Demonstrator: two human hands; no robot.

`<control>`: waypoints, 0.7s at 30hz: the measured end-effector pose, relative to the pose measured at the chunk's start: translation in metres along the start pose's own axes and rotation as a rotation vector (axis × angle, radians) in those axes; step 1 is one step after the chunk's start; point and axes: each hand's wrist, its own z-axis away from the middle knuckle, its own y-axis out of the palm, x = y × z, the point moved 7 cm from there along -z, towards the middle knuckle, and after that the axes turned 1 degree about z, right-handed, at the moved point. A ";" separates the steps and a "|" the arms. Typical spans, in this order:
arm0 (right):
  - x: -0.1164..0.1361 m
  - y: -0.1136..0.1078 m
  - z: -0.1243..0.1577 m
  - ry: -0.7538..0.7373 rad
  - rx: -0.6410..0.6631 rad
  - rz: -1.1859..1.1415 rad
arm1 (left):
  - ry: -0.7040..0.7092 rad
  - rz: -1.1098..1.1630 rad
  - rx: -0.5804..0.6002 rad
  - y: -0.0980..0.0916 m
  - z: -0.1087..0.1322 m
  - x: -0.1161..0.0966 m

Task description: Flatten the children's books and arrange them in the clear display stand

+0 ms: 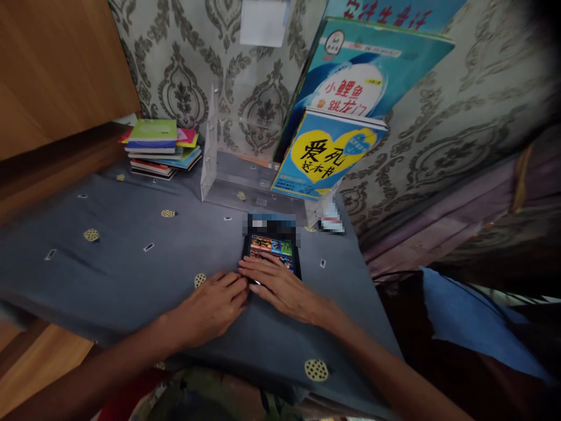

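Note:
A dark tablet [280, 248] lies on the grey patterned cloth [131, 292] with its screen lit, showing rows of colourful picture tiles. My right hand [278, 286] rests across the lower part of the screen, fingers stretched out and lying flat towards the left. Just beside the tablet's lower left corner is my left hand [219, 307], its fingers curled in and close to my right fingertips. Whatever may be inside those curled fingers is hidden. The tablet's lower edge is covered by my right hand, and its top end is blurred by pixels.
Behind the tablet stands a clear acrylic rack [210, 152] with picture books [328, 155] leaning at its right. A stack of books [160, 149] sits at the back left. A pixelated small item [332, 219] is right of the rack. Blue fabric [473, 321] hangs beyond the table's right edge.

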 end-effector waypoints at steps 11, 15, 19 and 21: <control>-0.027 -0.002 -0.011 0.009 -0.089 -0.081 | 0.226 0.364 -0.008 -0.013 -0.014 0.041; -0.028 0.000 -0.010 -0.007 -0.117 -0.073 | 0.207 0.514 -0.074 -0.015 -0.017 0.049; -0.026 0.000 -0.010 -0.016 -0.139 -0.072 | 0.228 0.545 -0.074 -0.016 -0.018 0.049; -0.023 0.001 -0.009 -0.020 -0.141 -0.073 | 0.227 0.545 -0.074 -0.018 -0.017 0.048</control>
